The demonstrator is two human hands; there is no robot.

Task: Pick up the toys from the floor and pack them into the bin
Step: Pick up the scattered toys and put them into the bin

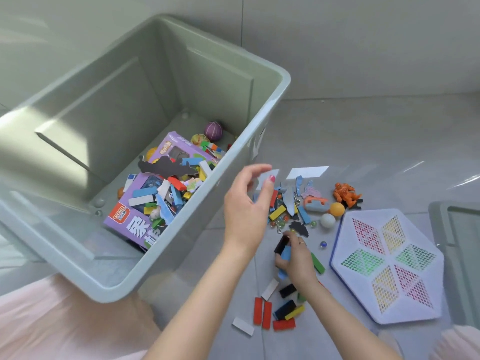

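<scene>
A large grey-green bin (262, 105) stands tilted at left, holding purple toy boxes (132, 219), coloured blocks and balls. My left hand (245, 203) hovers beside the bin's right wall with fingers apart and nothing in it. My right hand (293, 255) is low over the floor, closed on a black block and blue blocks (285, 252). More blocks (275, 313) in red, black, yellow and white lie below it. A heap of blocks, marbles and flat pieces (288, 206) lies just above it.
An orange figure (346, 193), an orange ball (337, 209) and a white ball (327, 220) lie to the right of the heap. A white hexagonal mesh board (389, 266) rests at right, with a grey lid edge (457, 245) beyond. Pink fabric covers the lower left.
</scene>
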